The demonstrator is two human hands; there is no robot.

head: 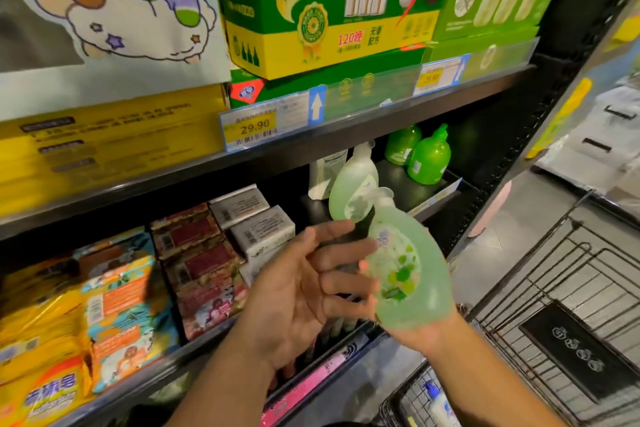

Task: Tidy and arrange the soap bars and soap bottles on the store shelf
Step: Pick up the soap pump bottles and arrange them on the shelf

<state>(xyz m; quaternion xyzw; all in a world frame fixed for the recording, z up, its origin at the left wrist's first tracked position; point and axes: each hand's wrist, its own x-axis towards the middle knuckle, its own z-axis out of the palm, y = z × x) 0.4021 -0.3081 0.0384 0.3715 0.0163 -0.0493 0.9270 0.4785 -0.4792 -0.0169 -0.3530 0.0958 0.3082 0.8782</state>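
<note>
My right hand [420, 331] grips a pale green soap bottle [405, 267] from below and behind, tilted with its pump toward the shelf. My left hand [304, 291] is spread with straight fingers, the fingertips touching the bottle's left side. On the middle shelf [398, 177] behind stands another pale green bottle [351, 184], a white bottle [323, 172] and two bright green bottles [429, 158]. Boxed soap bars, white [258, 227] and dark red [197, 243], are stacked to the left of the bottles.
Yellow and orange-blue soap packs [117, 302] fill the shelf's left part. Green and yellow cartons [329, 7] sit on the upper shelf above a 29.90 price tag [254, 128]. A wire shopping cart [561, 315] stands at the right, close to my right arm.
</note>
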